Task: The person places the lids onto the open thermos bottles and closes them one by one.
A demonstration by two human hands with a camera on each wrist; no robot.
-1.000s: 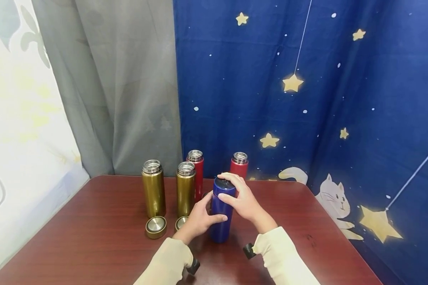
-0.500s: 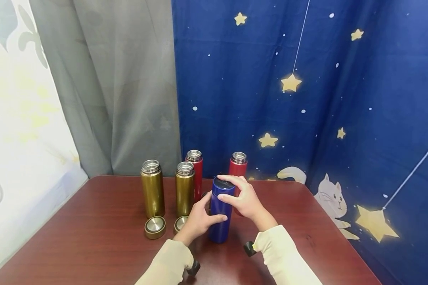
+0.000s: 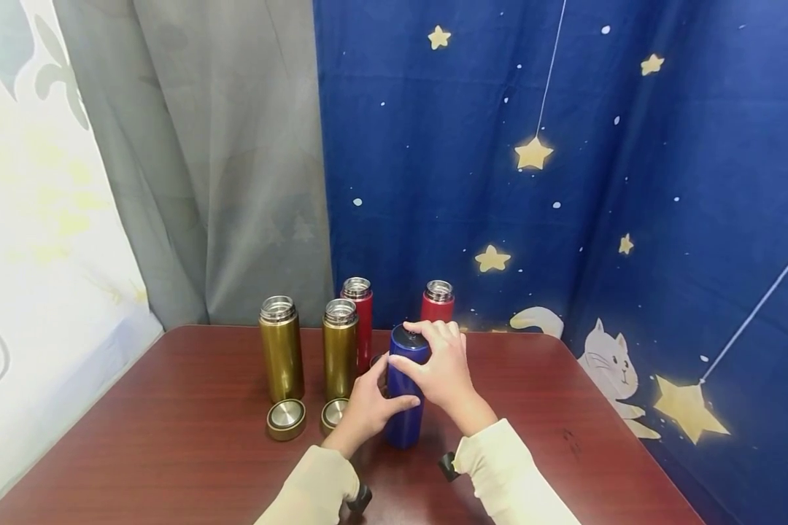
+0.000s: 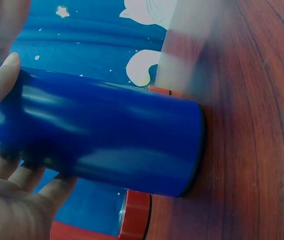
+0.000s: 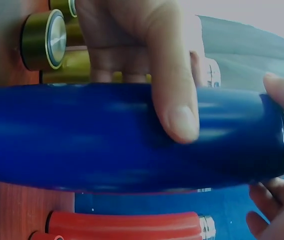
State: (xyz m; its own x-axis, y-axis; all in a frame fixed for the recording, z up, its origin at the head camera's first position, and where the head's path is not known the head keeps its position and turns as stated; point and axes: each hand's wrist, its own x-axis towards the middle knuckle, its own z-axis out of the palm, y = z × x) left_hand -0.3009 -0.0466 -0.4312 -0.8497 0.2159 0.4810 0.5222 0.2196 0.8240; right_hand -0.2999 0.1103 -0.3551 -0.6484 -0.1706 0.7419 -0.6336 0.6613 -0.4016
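Gripping the flask (image 3: 403, 426), the left hand (image 3: 368, 405) wraps its body, most fingers lost behind it in the head view; the right hand (image 3: 444, 366) clasps the upper end, partly covering the black top (image 3: 406, 337). The flask stands upright on the table (image 3: 190, 459), before the right red bottle (image 3: 438, 309), whose lower part is hidden. The left hand overlaps one gold cap (image 3: 333, 413). In the right wrist view the flask's base is cut off. Faint marks on the black top are too small to read.
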